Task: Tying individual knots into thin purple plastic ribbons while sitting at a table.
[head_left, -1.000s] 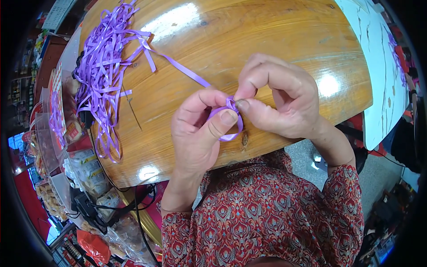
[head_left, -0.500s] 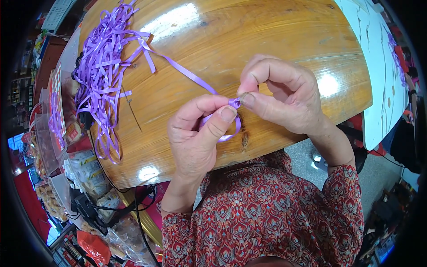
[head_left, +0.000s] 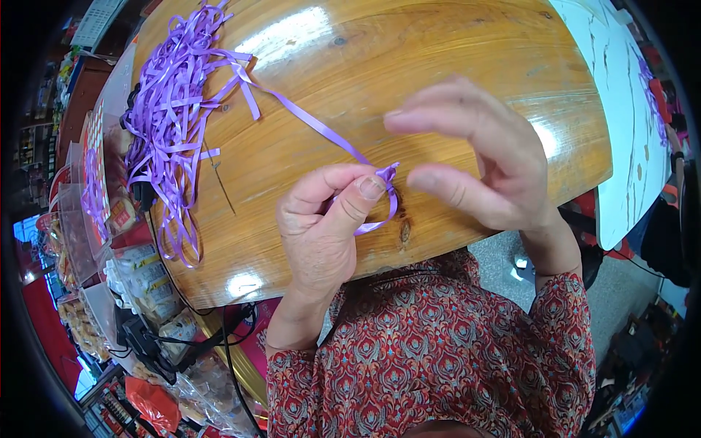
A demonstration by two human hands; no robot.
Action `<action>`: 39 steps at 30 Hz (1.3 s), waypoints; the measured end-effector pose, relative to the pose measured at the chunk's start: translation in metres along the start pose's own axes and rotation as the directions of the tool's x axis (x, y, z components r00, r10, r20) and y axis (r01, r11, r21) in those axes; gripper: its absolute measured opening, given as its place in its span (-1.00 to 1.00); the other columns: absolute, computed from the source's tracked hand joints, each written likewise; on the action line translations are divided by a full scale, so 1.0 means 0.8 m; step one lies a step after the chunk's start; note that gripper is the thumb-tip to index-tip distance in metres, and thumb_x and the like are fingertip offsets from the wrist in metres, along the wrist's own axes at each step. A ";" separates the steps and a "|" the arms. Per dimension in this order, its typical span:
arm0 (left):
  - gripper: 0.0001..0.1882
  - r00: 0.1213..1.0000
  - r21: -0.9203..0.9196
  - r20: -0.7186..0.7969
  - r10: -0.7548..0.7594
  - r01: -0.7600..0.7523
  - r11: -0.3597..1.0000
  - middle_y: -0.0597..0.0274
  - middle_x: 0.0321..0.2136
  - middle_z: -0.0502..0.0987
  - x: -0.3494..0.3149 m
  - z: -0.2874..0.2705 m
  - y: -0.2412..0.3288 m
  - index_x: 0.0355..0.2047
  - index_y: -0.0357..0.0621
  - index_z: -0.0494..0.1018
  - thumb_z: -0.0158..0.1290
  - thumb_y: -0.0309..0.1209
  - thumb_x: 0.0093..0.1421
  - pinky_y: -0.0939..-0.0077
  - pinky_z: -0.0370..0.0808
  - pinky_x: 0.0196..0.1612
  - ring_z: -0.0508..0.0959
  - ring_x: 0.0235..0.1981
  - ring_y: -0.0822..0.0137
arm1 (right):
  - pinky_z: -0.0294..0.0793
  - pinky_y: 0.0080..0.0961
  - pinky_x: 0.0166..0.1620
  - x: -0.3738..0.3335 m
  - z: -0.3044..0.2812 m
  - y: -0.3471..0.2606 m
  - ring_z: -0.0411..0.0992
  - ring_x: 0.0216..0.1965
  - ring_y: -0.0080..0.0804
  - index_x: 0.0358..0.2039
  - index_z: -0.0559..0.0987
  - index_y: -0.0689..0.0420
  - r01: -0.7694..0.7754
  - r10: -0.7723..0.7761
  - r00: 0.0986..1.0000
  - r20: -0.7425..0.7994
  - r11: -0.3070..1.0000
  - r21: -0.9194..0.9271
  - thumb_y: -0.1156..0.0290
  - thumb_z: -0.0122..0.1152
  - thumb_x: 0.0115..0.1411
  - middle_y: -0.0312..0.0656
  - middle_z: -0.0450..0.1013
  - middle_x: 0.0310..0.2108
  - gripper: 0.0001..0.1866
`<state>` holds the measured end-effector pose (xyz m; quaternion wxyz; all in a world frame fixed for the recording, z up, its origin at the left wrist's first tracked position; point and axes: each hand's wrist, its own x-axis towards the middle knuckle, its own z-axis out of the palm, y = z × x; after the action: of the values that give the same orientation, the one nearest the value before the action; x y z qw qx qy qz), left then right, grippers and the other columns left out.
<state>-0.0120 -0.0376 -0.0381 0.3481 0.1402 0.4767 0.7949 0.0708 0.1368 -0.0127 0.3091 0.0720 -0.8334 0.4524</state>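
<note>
Over the glossy brown wooden table, the left hand pinched a narrow purple satin ribbon; the right hand stood spread nearby. Beyond the table's left edge, a clear plastic bag contained tan pieces.

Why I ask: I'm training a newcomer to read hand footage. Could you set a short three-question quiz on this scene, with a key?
1. Which hand pinches the purple ribbon strand between thumb and finger?

2. True or false: the thumb and fingers of the right hand are parted.

3. Fill the gap: the large purple ribbon heap lies toward the ____ side of the wooden table, as the person sees it.

Key:
1. The left hand.
2. True.
3. Left.
</note>
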 end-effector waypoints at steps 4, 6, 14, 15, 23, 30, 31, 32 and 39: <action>-0.90 0.999 0.061 0.032 0.030 -0.032 0.998 0.26 -0.44 0.55 -0.002 0.000 -0.001 -0.33 -0.30 0.51 0.11 -0.56 0.11 0.68 0.46 -0.32 0.50 -0.42 0.54 | 0.30 -0.46 -0.36 0.000 0.010 0.002 0.40 -0.39 -0.33 -0.18 0.55 0.27 0.223 -0.198 0.970 0.139 0.955 -0.196 0.32 0.33 -0.19 -0.18 0.46 -0.38 -0.50; -0.91 0.998 0.050 0.046 0.035 -0.037 0.998 0.26 -0.44 0.55 -0.001 0.002 -0.005 -0.35 -0.30 0.51 0.10 -0.56 0.12 0.67 0.46 -0.32 0.50 -0.42 0.53 | 0.26 -0.46 -0.40 -0.004 0.013 0.004 0.39 -0.44 -0.35 -0.23 0.56 0.27 0.258 -0.230 0.963 0.142 0.938 -0.232 0.36 0.32 -0.21 -0.20 0.45 -0.42 -0.54; -0.94 0.916 0.635 0.267 0.300 -0.401 0.661 0.21 -0.59 0.52 -0.002 -0.002 0.009 -0.44 -0.27 0.54 0.17 -0.59 0.02 0.64 0.34 -0.54 0.44 -0.62 0.48 | 0.19 -0.46 -0.49 -0.011 0.004 0.002 0.31 -0.54 -0.40 -0.42 0.57 0.27 0.376 -0.319 0.923 0.213 0.862 -0.339 0.41 0.28 -0.29 -0.24 0.37 -0.56 -0.67; -0.94 0.916 0.636 0.264 0.302 -0.401 0.660 0.21 -0.59 0.52 -0.002 0.000 0.012 -0.44 -0.27 0.54 0.17 -0.59 0.02 0.64 0.34 -0.54 0.44 -0.62 0.48 | 0.20 -0.46 -0.48 -0.012 0.002 0.004 0.31 -0.54 -0.40 -0.43 0.56 0.26 0.381 -0.325 0.921 0.214 0.863 -0.331 0.40 0.28 -0.31 -0.25 0.37 -0.56 -0.66; -0.92 0.921 0.682 0.297 0.252 -0.389 0.620 0.34 -0.69 0.44 -0.013 -0.015 0.023 -0.44 -0.23 0.55 0.18 -0.59 0.00 0.67 0.19 -0.63 0.31 -0.70 0.54 | 0.20 -0.43 -0.48 -0.017 0.001 0.008 0.30 -0.54 -0.39 -0.45 0.56 0.22 0.416 -0.373 0.908 0.192 0.858 -0.301 0.40 0.32 -0.25 -0.26 0.36 -0.58 -0.72; -0.93 0.947 0.230 0.108 0.303 -0.321 0.919 0.32 -0.52 0.49 -0.016 0.000 0.028 -0.36 -0.26 0.49 0.11 -0.55 0.12 0.70 0.21 -0.57 0.33 -0.63 0.59 | 0.30 -0.31 -0.18 0.003 0.031 0.014 0.39 -0.29 -0.19 0.02 0.39 0.19 0.009 -0.020 0.938 0.347 0.999 0.034 0.17 0.33 -0.10 -0.12 0.43 -0.28 -0.33; -0.93 0.928 0.122 0.133 0.348 -0.364 0.923 0.30 -0.54 0.48 -0.015 0.010 0.035 -0.35 -0.26 0.47 0.09 -0.55 0.12 0.70 0.21 -0.58 0.32 -0.63 0.59 | 0.28 -0.27 -0.17 0.003 0.039 0.016 0.37 -0.28 -0.19 0.10 0.32 0.18 -0.024 -0.026 0.895 0.445 0.994 0.107 0.15 0.30 -0.07 -0.11 0.40 -0.28 -0.27; -0.93 0.907 0.010 0.154 0.391 -0.397 0.918 0.27 -0.55 0.47 -0.014 0.019 0.042 -0.35 -0.25 0.46 0.08 -0.55 0.13 0.69 0.21 -0.59 0.31 -0.64 0.58 | 0.28 -0.28 -0.17 -0.001 0.052 0.015 0.38 -0.30 -0.20 0.02 0.40 0.16 -0.012 -0.075 0.904 0.422 0.980 0.201 0.13 0.32 -0.09 -0.13 0.41 -0.36 -0.34; -0.71 0.834 -0.172 0.169 0.525 -0.499 0.849 0.51 -0.71 0.01 -0.001 -0.033 0.114 -0.25 -0.18 0.42 -0.11 -0.20 0.29 0.61 -0.09 -0.70 -0.06 -0.76 0.61 | 0.30 -0.40 -0.25 0.022 -0.001 0.015 0.41 -0.38 -0.29 -0.19 0.53 0.16 0.019 -0.050 0.859 0.509 0.998 0.066 0.40 0.22 0.06 -0.18 0.46 -0.40 -0.73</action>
<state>-0.0644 -0.0832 0.0271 0.1787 0.3245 0.3333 0.8670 0.0519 0.1469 -0.0105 0.0832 0.2133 -0.8704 0.4358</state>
